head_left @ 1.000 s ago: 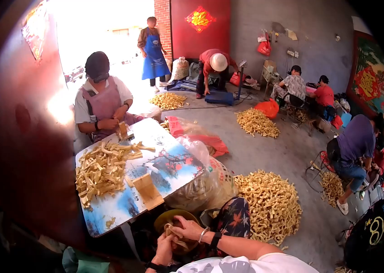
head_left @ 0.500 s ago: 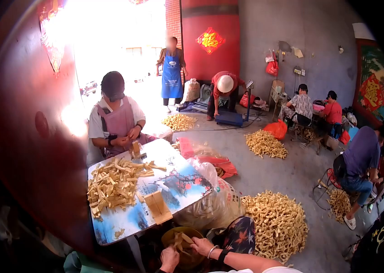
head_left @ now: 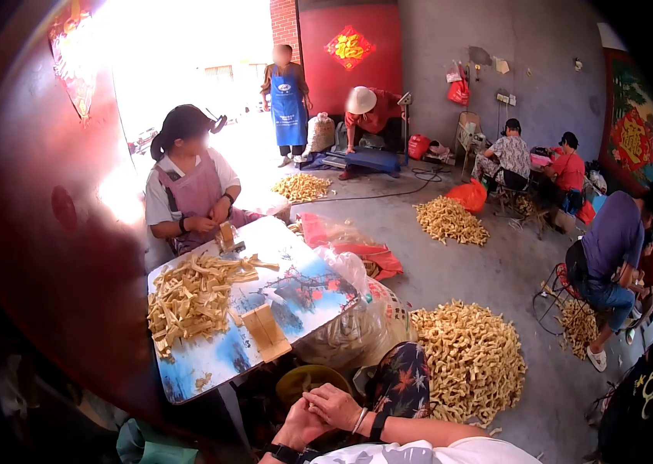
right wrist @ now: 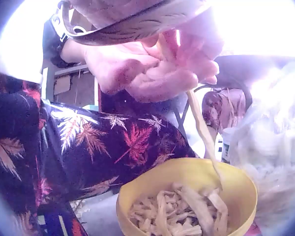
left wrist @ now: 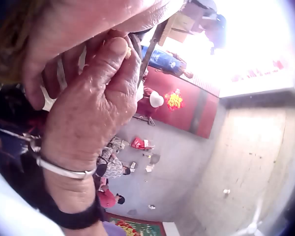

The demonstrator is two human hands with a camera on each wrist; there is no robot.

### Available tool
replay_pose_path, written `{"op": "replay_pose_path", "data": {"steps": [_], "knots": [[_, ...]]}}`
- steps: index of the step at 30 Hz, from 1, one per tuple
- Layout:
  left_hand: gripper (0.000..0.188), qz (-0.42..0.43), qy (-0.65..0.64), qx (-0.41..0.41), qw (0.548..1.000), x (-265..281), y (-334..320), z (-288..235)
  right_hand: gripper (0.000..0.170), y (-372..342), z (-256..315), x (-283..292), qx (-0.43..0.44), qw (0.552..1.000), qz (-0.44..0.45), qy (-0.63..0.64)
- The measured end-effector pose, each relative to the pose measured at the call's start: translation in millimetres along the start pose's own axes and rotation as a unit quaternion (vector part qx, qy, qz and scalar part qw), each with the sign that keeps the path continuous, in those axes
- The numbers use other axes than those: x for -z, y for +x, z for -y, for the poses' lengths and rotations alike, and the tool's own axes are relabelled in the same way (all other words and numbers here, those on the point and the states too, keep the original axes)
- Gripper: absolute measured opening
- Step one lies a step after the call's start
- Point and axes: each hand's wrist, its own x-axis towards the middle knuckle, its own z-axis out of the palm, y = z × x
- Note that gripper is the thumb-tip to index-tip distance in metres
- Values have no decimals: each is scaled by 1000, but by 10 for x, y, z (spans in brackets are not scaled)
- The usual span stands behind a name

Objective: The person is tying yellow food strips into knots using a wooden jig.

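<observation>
My left hand (head_left: 301,425) and right hand (head_left: 333,406) meet over a yellow bowl (right wrist: 187,167) by my lap. A long pale tan strip (right wrist: 202,130) hangs from my left hand's curled fingers toward the bowl in the right wrist view. More such strips (right wrist: 162,211) lie in the bowl. In the left wrist view, the thumb and forefinger of my right hand (left wrist: 96,91) pinch a small bit of the strip (left wrist: 129,51). The back of my left hand hides part of that grip.
A painted table (head_left: 295,301) at the left bears a heap of flat strips (head_left: 191,301) and a wooden block (head_left: 266,332). Across it sits a person (head_left: 195,185). A large pile of knotted pieces (head_left: 465,363) lies right of my knee, beside a plastic sack (head_left: 357,332).
My hands, apart over the bowl half a second ago, have come together and drawn nearer my body. The person across the table has turned their head toward the right.
</observation>
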Motion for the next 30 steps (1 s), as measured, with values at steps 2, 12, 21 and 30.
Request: {"op": "replay_pose_path", "data": {"steps": [2,12,21,30], "knots": [[38,-21,-26,-6,999,-73,-24,16,25,42,16,31,15,1000,-23,-4],[12,-110,199,-101,969,182,22,-22,5,-53,192,290,-110,991,-40,70],[14,-198,877,-350,262,-374,-281,79,27,-107,-134,-112,-520,806,21,281],[8,-288,830,-340,335,-299,-254,89,25,-45,-72,-94,-404,859,59,310]]}}
